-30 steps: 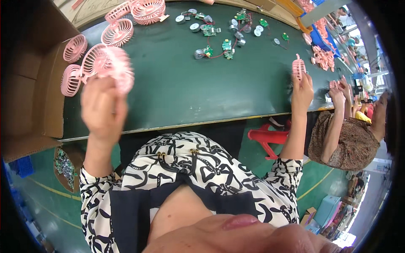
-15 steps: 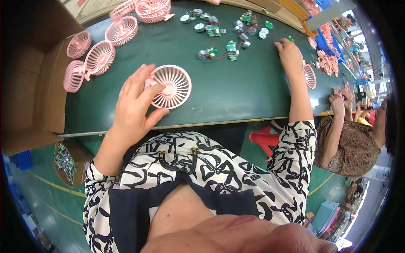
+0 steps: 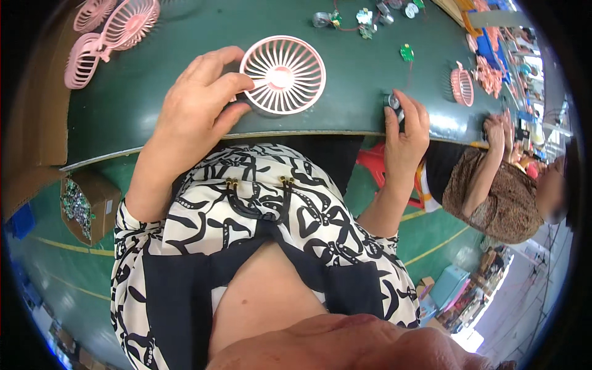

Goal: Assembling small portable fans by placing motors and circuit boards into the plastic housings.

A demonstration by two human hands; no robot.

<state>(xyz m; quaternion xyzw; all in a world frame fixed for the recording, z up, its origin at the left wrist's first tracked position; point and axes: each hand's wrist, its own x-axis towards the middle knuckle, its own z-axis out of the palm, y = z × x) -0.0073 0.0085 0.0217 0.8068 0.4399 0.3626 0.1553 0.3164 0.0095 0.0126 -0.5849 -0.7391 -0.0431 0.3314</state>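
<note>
My left hand [image 3: 198,102] is closed, fingers and thumb pinching the left edge of a pink slotted fan cover [image 3: 302,86]. The round, bowl-like cover faces up above the green table. Over by the table's near edge, my right hand [image 3: 408,132] grips a small silvery motor [image 3: 392,102] between thumb and fingers. A thin red wire seems to run from there to a green circuit board [image 3: 407,52] farther back on the table. Part of the motor is hidden by my fingers.
Several more pink fan covers [image 3: 131,24] lie at the far left beside a cardboard box [image 3: 37,105]. Motors with wired boards [image 3: 366,24] lie at the back. Another pink cover [image 3: 461,86] sits at the right, near a co-worker's hands [image 3: 495,131]. A red stool [image 3: 373,161] stands below the table edge.
My right hand has come back from the far parts toward the near edge and now holds a motor, its board trailing behind. My left hand still holds the cover. The whole view has shifted.
</note>
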